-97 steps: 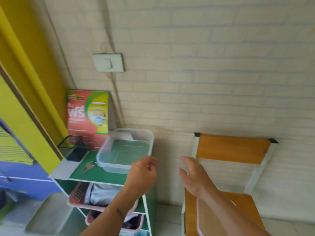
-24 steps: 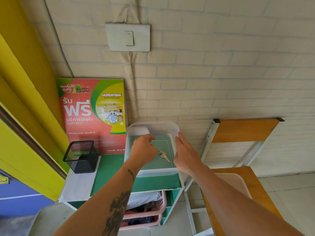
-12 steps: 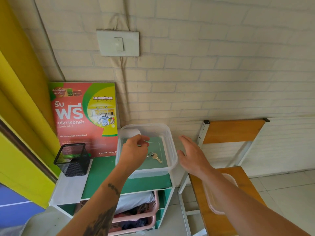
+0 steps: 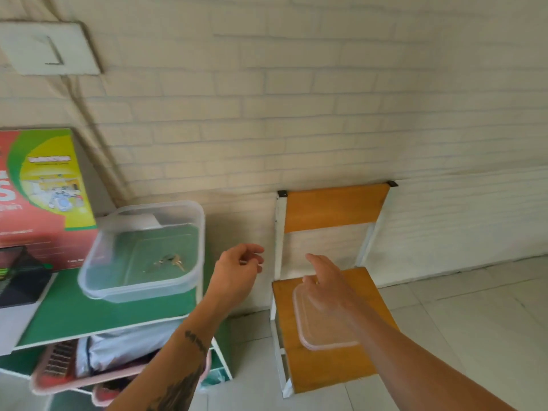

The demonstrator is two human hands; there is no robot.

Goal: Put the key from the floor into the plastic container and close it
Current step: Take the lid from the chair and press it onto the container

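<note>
The clear plastic container (image 4: 189, 280) stands open on the green shelf top (image 4: 89, 315). The key (image 4: 170, 261) lies on its floor, right of centre. The container's translucent lid (image 4: 311, 330) lies flat on the seat of a wooden chair (image 4: 335, 209) to the right. My left hand (image 4: 237, 271) hovers just right of the container, fingers loosely curled, holding nothing. My right hand (image 4: 323, 277) is above the lid's far end, fingers spread, empty; whether it touches the lid is unclear.
A red and green poster (image 4: 44, 188) leans on the brick wall behind the shelf. A black mesh basket (image 4: 20, 274) sits at the shelf's left. Pink baskets (image 4: 68, 381) with clothes fill the lower shelves. A light switch (image 4: 47, 48) is on the wall.
The view has swung right. Both hands left the container, in which the key now lies: the left drew back to its right side, the right moved over the lid on the chair.
</note>
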